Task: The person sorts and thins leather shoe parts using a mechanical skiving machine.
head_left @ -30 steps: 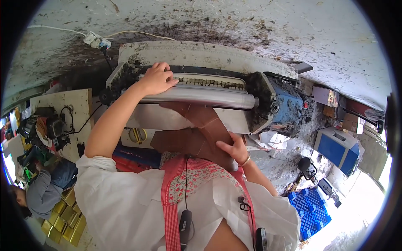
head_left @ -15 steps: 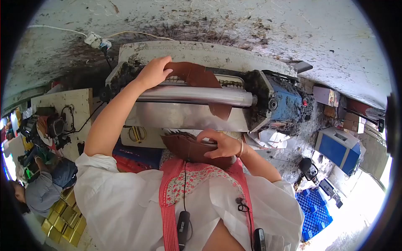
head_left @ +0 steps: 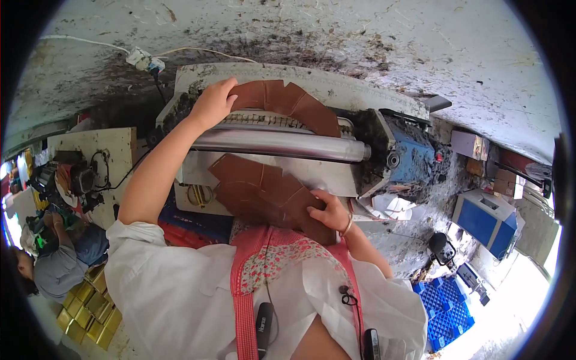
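Note:
Beyond the shiny metal roller [head_left: 288, 142] of a machine, my left hand [head_left: 213, 103] grips the left end of a curved brown leather-like piece [head_left: 279, 99]. That piece arches behind the roller, its right end reaching down close to it. Nearer my body, my right hand [head_left: 330, 211] is closed on the right edge of more brown leather-like pieces [head_left: 264, 186], apparently several layered together. Their far edge overlaps the metal feed plate [head_left: 195, 165] in front of the roller. The fingers under these pieces are hidden.
A blotched blue housing [head_left: 414, 153] with a red button closes the machine's right end. Yellow-handled scissors [head_left: 200, 195] lie left of the near pieces. A blue-and-white box [head_left: 487, 222] and blue plastic pallet [head_left: 444, 309] stand right. Another person [head_left: 60, 267] sits at far left.
The far piece, whose end showed in front of the roller, now lies wholly behind it. My right hand has brought the near pieces up and spread them toward the feed plate.

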A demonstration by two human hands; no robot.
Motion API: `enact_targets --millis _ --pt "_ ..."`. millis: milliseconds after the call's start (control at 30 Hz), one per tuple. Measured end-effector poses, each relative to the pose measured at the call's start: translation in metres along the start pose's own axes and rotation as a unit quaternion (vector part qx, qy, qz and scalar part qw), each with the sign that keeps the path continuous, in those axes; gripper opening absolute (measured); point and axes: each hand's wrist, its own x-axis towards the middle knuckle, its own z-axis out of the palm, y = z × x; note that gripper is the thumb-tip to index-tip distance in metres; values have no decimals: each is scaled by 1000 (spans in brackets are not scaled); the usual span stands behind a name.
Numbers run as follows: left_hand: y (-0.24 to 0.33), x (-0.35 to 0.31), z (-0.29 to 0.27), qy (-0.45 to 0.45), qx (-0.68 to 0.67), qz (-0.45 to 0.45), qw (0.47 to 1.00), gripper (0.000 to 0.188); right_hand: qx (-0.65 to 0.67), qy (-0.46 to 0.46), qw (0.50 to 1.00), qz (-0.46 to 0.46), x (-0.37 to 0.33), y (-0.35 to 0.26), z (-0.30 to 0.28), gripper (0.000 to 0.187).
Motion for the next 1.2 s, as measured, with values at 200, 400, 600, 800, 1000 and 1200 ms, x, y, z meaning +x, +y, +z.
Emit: enact_targets --millis 200,400,600,800,1000,1200 --pt "4 -3 1 -62 121 78 988 21 3 30 1000 -3 -5 11 2 39" --pt "1 -10 0 -196 97 102 971 10 83 98 988 82 1 -1 11 34" --pt "2 -22 -3 -147 39 111 982 15 80 45 996 0 -5 -14 -4 48" --pt "15 -16 -5 -174 -3 29 984 21 28 75 997 7 -4 -6 4 39" --pt "19 -13 0 -133 19 119 984 15 80 180 980 36 13 7 19 35" --pt "15 -12 -2 -229 52 67 970 19 74 72 993 -50 2 -13 -5 52"
